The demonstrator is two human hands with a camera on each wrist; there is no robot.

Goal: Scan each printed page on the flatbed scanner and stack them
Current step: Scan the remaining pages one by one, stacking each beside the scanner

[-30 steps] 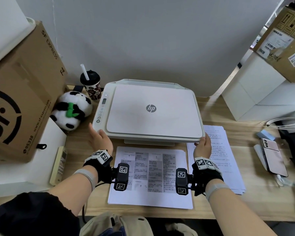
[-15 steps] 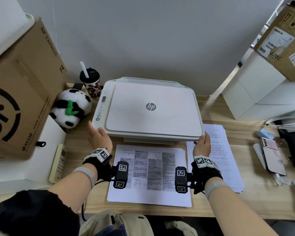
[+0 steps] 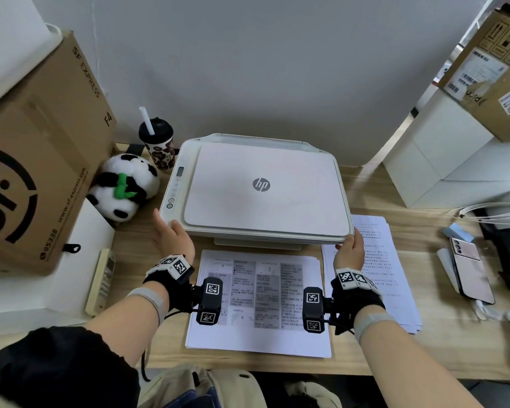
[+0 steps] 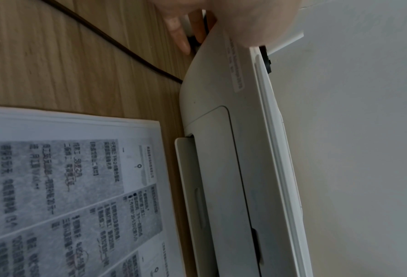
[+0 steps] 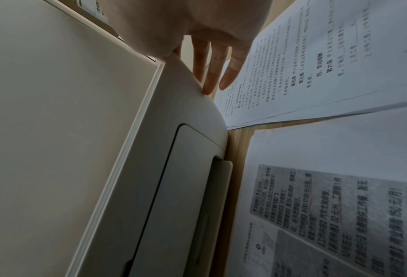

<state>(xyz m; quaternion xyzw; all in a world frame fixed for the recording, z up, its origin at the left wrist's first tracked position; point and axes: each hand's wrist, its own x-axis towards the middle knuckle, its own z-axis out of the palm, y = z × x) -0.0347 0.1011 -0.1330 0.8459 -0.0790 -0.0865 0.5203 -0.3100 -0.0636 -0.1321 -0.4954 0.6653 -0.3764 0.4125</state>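
The white HP flatbed scanner point(image 3: 262, 187) sits mid-desk with its lid down. My left hand point(image 3: 171, 237) rests against its front-left corner, and its fingers point(image 4: 181, 35) lie along the scanner's point(image 4: 221, 150) left side. My right hand point(image 3: 349, 248) touches the front-right corner, its fingers point(image 5: 211, 71) straight along the scanner's point(image 5: 173, 131) side. A stack of printed pages with grey columns point(image 3: 259, 301) lies in front of the scanner. A second stack of text pages point(image 3: 380, 266) lies to the right, partly under the right corner.
A large cardboard box point(image 3: 36, 172), a panda plush point(image 3: 124, 187) and a lidded cup point(image 3: 158, 145) crowd the left. A remote point(image 3: 102, 281) lies at front left. A phone point(image 3: 470, 272), a coiled cable point(image 3: 495, 212) and white boxes point(image 3: 442, 166) stand on the right.
Both hands stay at the scanner's front corners. Only the head view has shifted slightly.
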